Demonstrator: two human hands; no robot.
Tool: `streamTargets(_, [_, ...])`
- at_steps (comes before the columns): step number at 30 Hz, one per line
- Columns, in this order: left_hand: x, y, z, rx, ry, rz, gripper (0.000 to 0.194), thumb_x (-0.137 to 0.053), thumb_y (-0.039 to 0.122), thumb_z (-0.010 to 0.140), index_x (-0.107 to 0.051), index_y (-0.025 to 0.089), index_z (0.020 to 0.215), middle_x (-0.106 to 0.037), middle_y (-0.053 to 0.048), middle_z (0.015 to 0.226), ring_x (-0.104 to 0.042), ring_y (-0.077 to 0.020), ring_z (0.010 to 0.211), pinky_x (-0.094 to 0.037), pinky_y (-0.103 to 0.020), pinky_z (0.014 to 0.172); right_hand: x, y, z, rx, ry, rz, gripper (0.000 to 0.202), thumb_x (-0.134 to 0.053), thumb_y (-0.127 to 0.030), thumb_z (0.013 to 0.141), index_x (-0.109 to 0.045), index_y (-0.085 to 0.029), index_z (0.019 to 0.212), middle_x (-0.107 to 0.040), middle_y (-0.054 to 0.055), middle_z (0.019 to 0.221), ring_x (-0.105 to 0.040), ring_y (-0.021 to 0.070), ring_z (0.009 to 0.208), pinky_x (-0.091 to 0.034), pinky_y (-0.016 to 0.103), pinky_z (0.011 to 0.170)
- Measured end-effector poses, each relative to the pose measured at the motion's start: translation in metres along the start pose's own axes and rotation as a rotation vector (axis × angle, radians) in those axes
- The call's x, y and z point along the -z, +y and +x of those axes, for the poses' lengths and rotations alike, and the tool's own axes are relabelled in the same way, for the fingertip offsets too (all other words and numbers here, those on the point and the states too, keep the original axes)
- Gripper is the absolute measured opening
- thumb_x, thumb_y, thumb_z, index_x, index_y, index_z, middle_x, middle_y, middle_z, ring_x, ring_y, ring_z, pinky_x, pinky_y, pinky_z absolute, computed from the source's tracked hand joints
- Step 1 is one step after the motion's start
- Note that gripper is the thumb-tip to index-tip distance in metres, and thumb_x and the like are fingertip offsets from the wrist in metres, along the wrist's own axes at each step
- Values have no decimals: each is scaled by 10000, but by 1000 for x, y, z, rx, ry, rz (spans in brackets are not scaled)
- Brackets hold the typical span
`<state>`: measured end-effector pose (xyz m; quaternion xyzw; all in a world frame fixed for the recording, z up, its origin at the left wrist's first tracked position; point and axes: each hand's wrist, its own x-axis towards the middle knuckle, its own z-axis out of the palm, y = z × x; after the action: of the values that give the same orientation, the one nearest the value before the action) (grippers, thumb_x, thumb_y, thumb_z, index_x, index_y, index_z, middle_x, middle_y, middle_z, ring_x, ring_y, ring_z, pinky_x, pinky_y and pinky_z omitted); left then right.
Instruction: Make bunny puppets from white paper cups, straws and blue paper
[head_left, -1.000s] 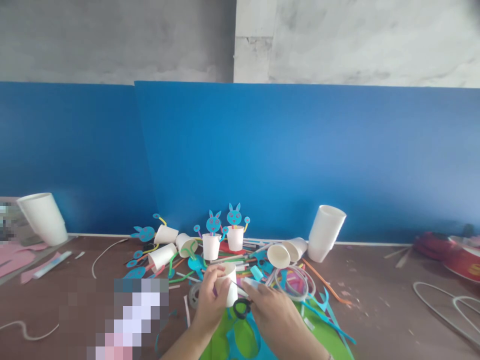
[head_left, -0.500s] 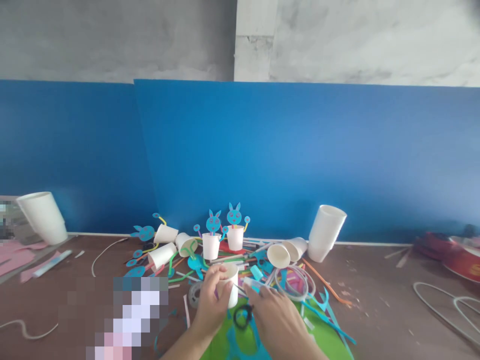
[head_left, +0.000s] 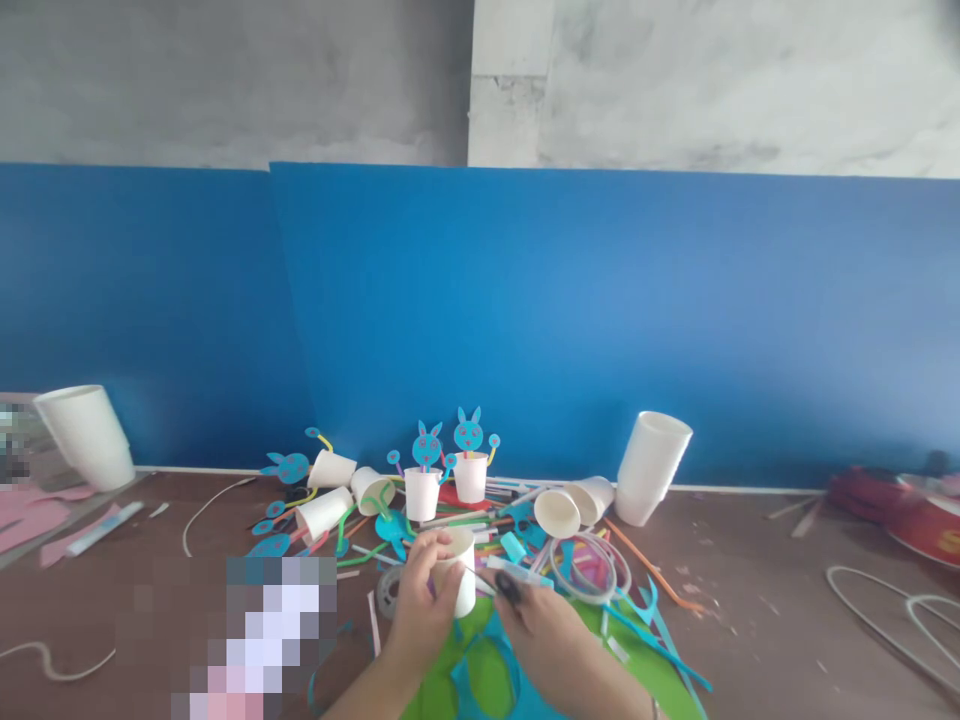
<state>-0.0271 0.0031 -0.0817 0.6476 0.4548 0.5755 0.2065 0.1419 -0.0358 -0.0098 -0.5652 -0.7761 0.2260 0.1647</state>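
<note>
Gripping paper cup (head_left: 466, 588) upright in left hand (head_left: 424, 592), scissors (head_left: 508, 587) in right hand (head_left: 541, 630), aiming left at cup's right wall, can't tell if touching.

It looks like a craft workshop in a bare, unfinished room, with a rough grey wall (head_left: 712, 85) above blue panels (head_left: 570, 300). The brown table (head_left: 757, 650) shows the craft work: scissors (head_left: 508, 588), stacked cups (head_left: 652, 470), loose straws (head_left: 649, 567), green paper (head_left: 649, 672), scattered scraps, and cut-out rabbits (head_left: 427, 447) standing in cups.
</note>
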Motion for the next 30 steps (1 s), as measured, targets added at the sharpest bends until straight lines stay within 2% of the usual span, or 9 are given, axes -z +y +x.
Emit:
streamTargets(2, [0, 2, 0, -11, 2, 7, 205, -550, 391, 840, -627, 204, 804, -639, -113, 1021, -612, -279, 1011, -497, -430, 880, -1, -6, -6, 54, 83, -256, 552, -429, -30, 797, -602, -295, 1250, -712, 90, 953, -680, 237, 820, -478, 284, 694])
streamTargets(5, [0, 5, 0, -21, -15, 24, 233, -536, 406, 847, -626, 203, 778, -637, -115, 1022, -609, -283, 1015, -496, -432, 882, -1, -11, -10, 53, 130, -434, 631, -439, 23, 759, -596, -326, 1260, -681, 107, 1039, -663, 270, 916, -469, 306, 737])
streamTargets(10, [1, 3, -1, -1, -14, 21, 226, -551, 402, 838, -639, 198, 798, -635, -119, 1031, -611, -282, 1009, -498, -432, 876, 2, -7, -2, 81, 40, -46, 372, -401, -165, 909, -651, -266, 1166, -725, 45, 858, -671, 190, 765, -465, 239, 664])
streamTargets(12, [1, 2, 0, 5, -20, 13, 223, -559, 401, 837, -643, 197, 803, -635, -121, 1037, -614, -280, 1005, -498, -427, 878, 4, -5, 1, 86, 31, 68, 378, -334, -225, 957, -678, -250, 1111, -731, 39, 835, -665, 177, 749, -470, 232, 661])
streamTargets(15, [1, 3, 0, 9, -21, 2, 231, -560, 415, 838, -641, 203, 797, -638, -120, 1043, -614, -277, 1010, -496, -423, 888, 3, -6, -3, 89, 52, -40, 396, -382, -166, 912, -647, -276, 1186, -734, 49, 902, -672, 193, 800, -478, 244, 692])
streamTargets(19, [0, 2, 0, 18, 1, 5, 235, -553, 425, 833, -634, 204, 823, -642, -117, 1033, -607, -283, 1035, -493, -429, 893, -2, -13, -11, 42, 131, -351, 612, -442, -24, 781, -563, -306, 1311, -688, 106, 1089, -646, 273, 995, -479, 315, 788])
streamTargets(22, [0, 0, 0, 15, -1, 13, 224, -550, 413, 834, -628, 203, 821, -640, -115, 1036, -609, -283, 1029, -491, -436, 894, -4, -12, -8, 54, 103, -250, 568, -454, -46, 787, -583, -279, 1289, -708, 91, 1005, -666, 254, 928, -486, 294, 756])
streamTargets(26, [-1, -3, -1, 21, 2, 2, 203, -570, 393, 825, -621, 197, 814, -638, -115, 1047, -615, -283, 1016, -493, -436, 885, -5, -4, 2, 125, 77, 92, 387, -343, -211, 950, -661, -253, 1167, -732, 36, 905, -671, 187, 826, -483, 242, 734])
streamTargets(30, [0, -1, 0, 17, 2, 4, 199, -563, 385, 835, -628, 197, 833, -639, -113, 1046, -617, -282, 1013, -494, -428, 880, -6, -2, -3, 121, 100, -141, 453, -420, -102, 861, -611, -268, 1237, -726, 52, 912, -669, 206, 817, -460, 243, 695])
